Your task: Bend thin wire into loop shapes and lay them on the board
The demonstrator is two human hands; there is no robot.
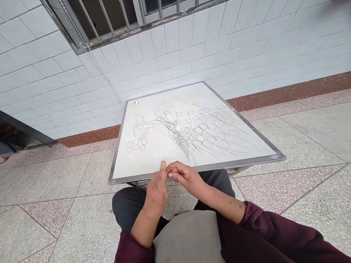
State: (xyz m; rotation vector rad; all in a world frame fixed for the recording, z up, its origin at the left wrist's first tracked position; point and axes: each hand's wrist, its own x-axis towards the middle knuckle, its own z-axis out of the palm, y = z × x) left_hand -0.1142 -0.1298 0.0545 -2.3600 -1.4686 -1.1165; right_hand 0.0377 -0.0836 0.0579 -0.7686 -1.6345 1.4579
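Observation:
Close together at the table's near edge, my left hand [157, 188] and my right hand [189, 179] meet with fingers pinched. A thin dark wire [195, 161] runs out past my right hand and seems to be held between them; the gripped part is hidden by the fingers. One left finger wears a tan wrap [163, 165] at its tip. Beyond my hands lies a tangled pile of wires with looped ends [181, 138], their long tails pointing towards me and to the right. At left are several small double-ring wire pieces [136, 144], laid side by side.
The white table [148, 164] has a grey metal rim and stands against a white tiled wall [170, 58]. A small red and white object [136, 103] rests at its far left corner. Window bars [123, 14] are above. A grey cloth [189, 237] covers my lap.

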